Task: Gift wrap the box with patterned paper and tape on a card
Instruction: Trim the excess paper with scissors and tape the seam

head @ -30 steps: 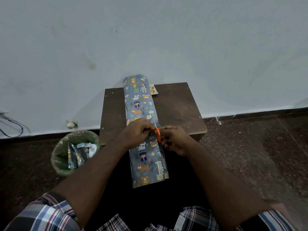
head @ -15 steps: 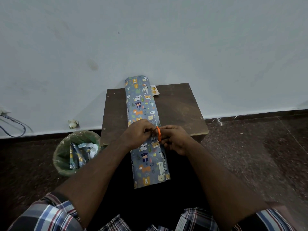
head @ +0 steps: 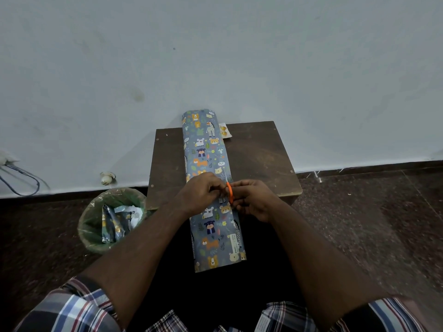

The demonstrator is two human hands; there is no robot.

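Patterned paper roll [head: 209, 188] across counter [head: 259, 161] front edge; left hand [head: 202, 191] and right hand [head: 254, 200] pinching orange scissors [head: 229, 191].

The scene is dimly lit with a cool, bluish cast. Illumination is soft and diffuse; its source lies outside the view. The wall [head: 215, 56] beyond the grip is the brightest area and shows uneven grey mottling without glare. The floor [head: 371, 224] to either side of the grip is dark, with small specular glints along the skirting. The space under the forearms, nearer the camera than the grip, falls into near-black shadow. The surface [head: 259, 154] carries a faint sheen just beyond the grip. Wide-angle distortion bends the skirting line toward the frame edges. Detail at the grip is soft; the shirt sleeves [head: 72, 307] at the lower corners are slightly blurred.
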